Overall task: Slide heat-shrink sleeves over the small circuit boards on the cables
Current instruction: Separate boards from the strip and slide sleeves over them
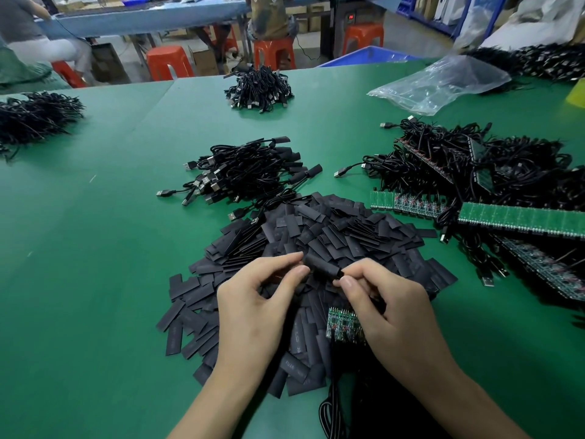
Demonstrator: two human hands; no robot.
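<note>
As one black heat-shrink sleeve (323, 267) hangs between a worker's hands above a green worktable (95, 280), the left hand (253, 312) pinches one end between thumb and forefinger. The right hand (389, 312) pinches the other end. Whether a board sits inside it cannot be told. A strip of small green circuit boards (340, 324) shows under the right palm, and black cables (332, 407) run back toward the worker. Below the hands lies a heap of flat sleeves (316, 229).

The likeliest trouble is at the sleeve's mouth. If the tube is pressed flat, a board corner could catch on the lip, and forcing it could strain the wires where they join the board. A loose pinch could drop the sleeve into the heap, where it would be hard to pick out. The boards crowded under the palm could also snag the cable.

Far right on the table, a clear plastic bag (443, 80) lies slack, with nothing discernible inside. Beyond the table's far edge rises the rim of a blue bin (373, 55), its contents hidden.
</note>
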